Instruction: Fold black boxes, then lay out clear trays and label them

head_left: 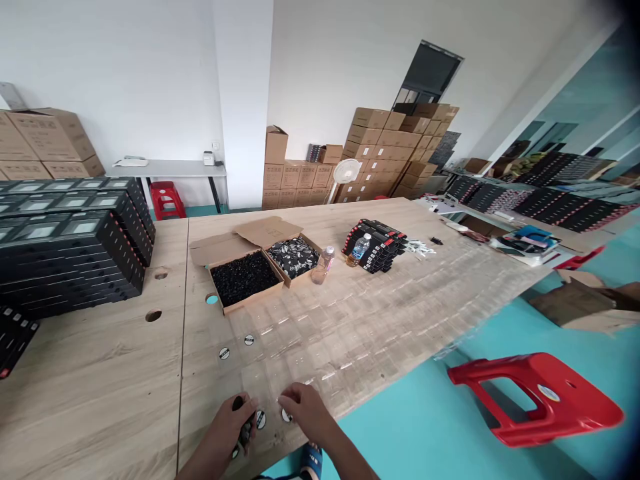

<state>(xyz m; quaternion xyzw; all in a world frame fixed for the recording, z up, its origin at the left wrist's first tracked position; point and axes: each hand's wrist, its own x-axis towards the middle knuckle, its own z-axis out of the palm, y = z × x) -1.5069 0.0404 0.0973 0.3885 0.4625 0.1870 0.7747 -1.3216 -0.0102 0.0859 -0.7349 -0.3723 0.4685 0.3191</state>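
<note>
My left hand (231, 427) is closed around several small black round pieces (245, 430), low over the near edge of the table. To its right is my right hand (306, 408), thumb and index finger pinched together; whatever lies between the fingertips is too small to make out. Just under those fingertips is a round black-and-white disc (287, 415), partly covered by the hand. Another disc (261, 419) sits between my hands. Clear plastic trays (300, 347) with square pockets spread under both hands and along the table. Farther forward, two more discs (224, 353) rest in pockets.
Two open cartons hold small black parts (245, 279) and black-and-white pieces (294, 257). Bottles (323, 265) stand beside them, near stacked black boxes (375, 243). More black boxes (70, 247) are piled at left. A red stool (545, 400) is on the floor at right.
</note>
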